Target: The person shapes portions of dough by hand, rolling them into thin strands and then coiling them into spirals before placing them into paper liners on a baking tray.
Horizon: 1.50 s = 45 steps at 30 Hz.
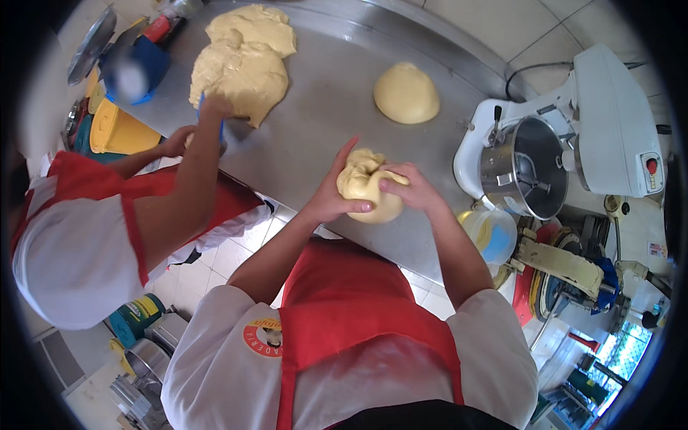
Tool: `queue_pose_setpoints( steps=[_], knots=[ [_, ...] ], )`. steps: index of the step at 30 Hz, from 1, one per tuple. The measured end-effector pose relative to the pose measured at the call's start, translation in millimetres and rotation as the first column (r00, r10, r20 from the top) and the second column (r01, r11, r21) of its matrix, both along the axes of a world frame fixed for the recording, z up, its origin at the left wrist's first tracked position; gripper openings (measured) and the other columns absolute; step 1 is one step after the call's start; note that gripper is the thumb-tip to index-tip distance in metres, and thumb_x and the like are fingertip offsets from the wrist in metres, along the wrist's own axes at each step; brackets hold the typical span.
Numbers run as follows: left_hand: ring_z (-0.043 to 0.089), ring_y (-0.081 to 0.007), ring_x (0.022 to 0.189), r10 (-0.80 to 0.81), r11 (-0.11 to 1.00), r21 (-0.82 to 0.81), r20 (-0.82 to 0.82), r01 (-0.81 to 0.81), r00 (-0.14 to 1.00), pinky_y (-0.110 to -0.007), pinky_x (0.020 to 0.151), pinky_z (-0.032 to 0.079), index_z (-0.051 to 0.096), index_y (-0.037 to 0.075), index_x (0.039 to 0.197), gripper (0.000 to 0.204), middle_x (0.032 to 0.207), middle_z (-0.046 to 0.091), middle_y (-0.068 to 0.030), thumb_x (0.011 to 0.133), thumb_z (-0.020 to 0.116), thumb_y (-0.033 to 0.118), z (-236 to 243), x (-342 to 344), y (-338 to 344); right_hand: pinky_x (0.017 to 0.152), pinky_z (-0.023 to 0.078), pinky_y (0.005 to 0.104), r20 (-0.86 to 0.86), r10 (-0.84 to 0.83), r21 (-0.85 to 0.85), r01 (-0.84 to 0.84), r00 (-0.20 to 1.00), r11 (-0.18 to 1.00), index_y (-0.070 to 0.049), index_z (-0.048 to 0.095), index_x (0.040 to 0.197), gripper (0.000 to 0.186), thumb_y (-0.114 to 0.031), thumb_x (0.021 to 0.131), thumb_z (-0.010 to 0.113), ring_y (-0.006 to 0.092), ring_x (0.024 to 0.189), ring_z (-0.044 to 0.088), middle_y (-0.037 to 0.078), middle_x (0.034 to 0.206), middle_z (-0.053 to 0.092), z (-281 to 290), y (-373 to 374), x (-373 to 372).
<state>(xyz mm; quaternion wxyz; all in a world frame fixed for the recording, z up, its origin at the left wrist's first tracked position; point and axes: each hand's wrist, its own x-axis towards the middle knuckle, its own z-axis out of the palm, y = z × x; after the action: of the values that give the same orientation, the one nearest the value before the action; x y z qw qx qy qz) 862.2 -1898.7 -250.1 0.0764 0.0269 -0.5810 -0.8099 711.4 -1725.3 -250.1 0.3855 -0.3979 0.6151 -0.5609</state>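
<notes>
My left hand (340, 190) grips the left side of a ball of pale yellow dough (369, 204), its thumb across the front. My right hand (406, 186) holds the same dough from the right, with the thumb pressed into it near a creased, gathered top. Both hands are over the steel table (315, 100) near its front edge. Farther back, a smooth dough mound (405, 93) rests on the steel. At the back left lies a large, uneven mass of dough (240, 64).
A co-worker (79, 236) in a red apron reaches with a blue tool toward the large dough mass. A stand mixer with a steel bowl (523, 168), a clear container (487, 236) and machinery (559, 269) occupy the right. Yellow tubs (122, 129) and a blue container sit at the left.
</notes>
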Motion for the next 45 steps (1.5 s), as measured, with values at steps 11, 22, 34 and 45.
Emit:
queue_pose_setpoints(
  steps=[11,22,34,45],
  knots=[
    [0.060,-0.0218,0.116,0.191,0.978,0.041,0.215,-0.204,0.958,-0.035,0.099,0.050,0.045,0.002,0.141,0.071,0.126,0.061,-0.0134,0.084,0.082,0.023,-85.4,-20.8,4.7,0.087,0.050,0.0341,-0.001,-0.534,-0.099,0.531,0.846,0.842,0.002,0.073,0.100,0.028,-0.022,0.088,0.078,0.0218,0.100,0.063,0.012,0.109,0.067,-85.2,-19.9,30.8],
    [0.054,-0.0274,0.129,0.420,0.843,-0.375,0.013,-0.385,0.907,-0.039,0.112,0.040,0.061,0.006,0.130,0.053,0.135,0.057,-0.0144,0.086,0.080,0.028,-99.2,34.6,6.3,0.101,0.046,0.0376,-0.044,-0.570,-0.303,0.533,0.820,0.790,0.000,0.066,0.115,0.042,-0.021,0.082,0.082,0.0247,0.115,0.059,0.013,0.119,0.063,-85.5,4.4,77.3],
    [0.065,-0.0189,0.095,0.276,0.878,-0.421,0.060,-0.226,0.959,-0.033,0.087,0.053,0.065,0.005,0.115,0.035,0.103,0.069,-0.0112,0.088,0.075,0.025,-38.2,8.5,2.8,0.076,0.047,0.0342,-0.273,-0.294,-0.193,0.247,0.916,0.950,0.002,0.062,0.092,0.017,-0.015,0.094,0.066,0.0210,0.082,0.059,0.008,0.090,0.062,-46.9,-25.1,48.2],
    [0.072,-0.0290,0.098,0.395,0.832,-0.488,0.185,-0.265,0.900,-0.037,0.083,0.056,0.061,0.004,0.127,0.045,0.107,0.072,-0.0176,0.086,0.069,0.019,-68.1,3.4,1.0,0.080,0.052,0.0343,-0.136,-0.436,-0.068,0.431,0.890,0.900,0.002,0.062,0.105,0.027,-0.020,0.093,0.071,0.0175,0.089,0.064,0.009,0.094,0.067,-89.2,-41.5,46.2]
  ],
)
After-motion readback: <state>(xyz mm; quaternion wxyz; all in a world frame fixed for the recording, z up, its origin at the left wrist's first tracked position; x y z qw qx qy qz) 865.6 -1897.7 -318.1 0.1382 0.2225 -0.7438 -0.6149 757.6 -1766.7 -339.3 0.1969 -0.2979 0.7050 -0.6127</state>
